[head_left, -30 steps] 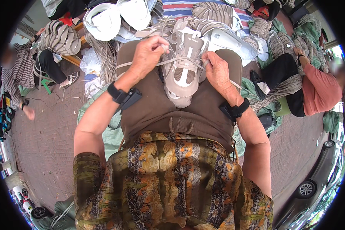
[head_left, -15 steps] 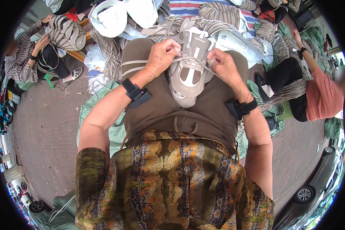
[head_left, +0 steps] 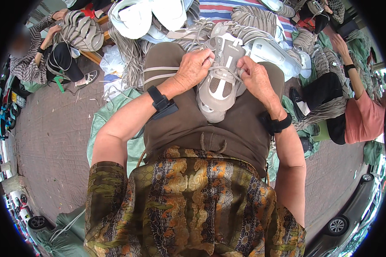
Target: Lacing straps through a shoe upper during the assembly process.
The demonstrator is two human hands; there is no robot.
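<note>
A taupe and white sneaker upper [head_left: 216, 94] rests on my lap between my thighs, its tongue pointing away from me. Thin light laces [head_left: 222, 70] cross over its front opening. On the left side, my left hand [head_left: 195, 70] has its fingertips pinched together on one lace. Opposite it, my right hand [head_left: 257, 78] is closed near the other lace, with thumb and fingers drawn together. Pale lace strands [head_left: 160, 69] lie across my left thigh. What sits inside each pinch is mostly hidden by the fingers.
Beyond my knees lie stacked shoe uppers [head_left: 255, 21], white shoe parts [head_left: 130, 19] and a bundle of laces [head_left: 130, 62], over a striped sheet [head_left: 216, 6]. People work on both sides. A parked car [head_left: 347, 218] stands at the lower right.
The whole view has shifted slightly, so hands and shoe appear further right. My hands are a little closer together over the laces, both still closed.
</note>
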